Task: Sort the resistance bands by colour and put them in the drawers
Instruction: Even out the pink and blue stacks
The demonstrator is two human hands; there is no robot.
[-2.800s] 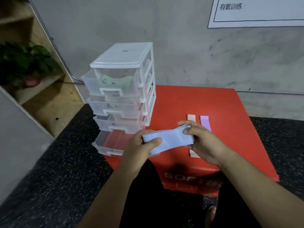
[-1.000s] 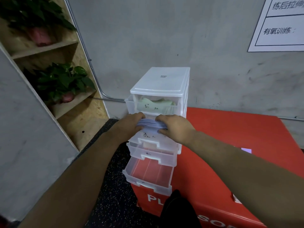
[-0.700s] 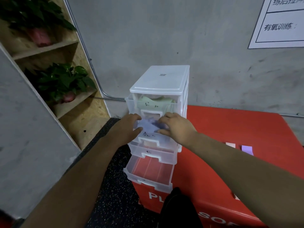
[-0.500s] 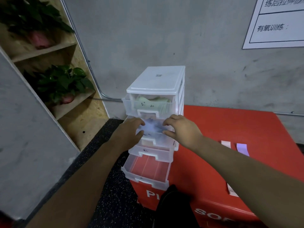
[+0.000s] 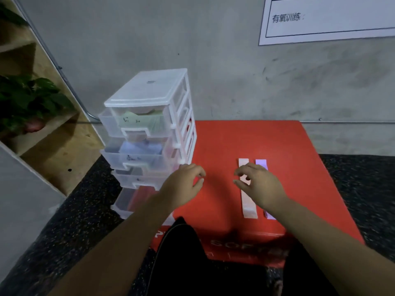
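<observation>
- Pink band [image 5: 248, 201] and purple band [image 5: 261, 163] lie flat, side by side w/ a thin gap, lengthways on the red soft box [image 5: 224, 146], R of centre; the purple one is on the outer side, mid part hidden by the R wrist.
- Blue band [image 5: 140, 149] sits folded in the 2nd drawer [image 5: 113, 159]; green band [image 5: 139, 120] is in the top drawer [image 5: 109, 124], w/ black pen marks showing on it.
- R hand [image 5: 258, 184] is above the far part of the pink band, fingers loosely curled, thumb apart, holding nothing; can't tell if fingertips touch the band.
- L hand [image 5: 181, 186] is over bare red surface, just beside the lower R corner of the drawer unit [image 5: 149, 88]; fingers loosely curled, holding nothing, not touching the unit.
- Hands are well apart, palms facing down.
- Unit is white/clear plastic w/ 4 drawers, standing on the box's L far corner. Top 3 drawers are each pulled out a bit; 3rd drawer [image 5: 128, 180] contents unclear.
- Bottom drawer [image 5: 124, 201] is out the furthest, red showing through it, partly hidden by the L forearm.
- Dark clothing [image 5: 181, 253] of the person shows btw the forearms at the near edge.
- Black speckled floor [image 5: 81, 210] lies around the box.
- Grey wall [image 5: 213, 60] is behind, w/ a paper sign [image 5: 329, 18] upper R and a thin pipe [image 5: 70, 84] running down on the L.
- Wooden shelf [image 5: 53, 146] at L holds a green plant [image 5: 27, 101].
</observation>
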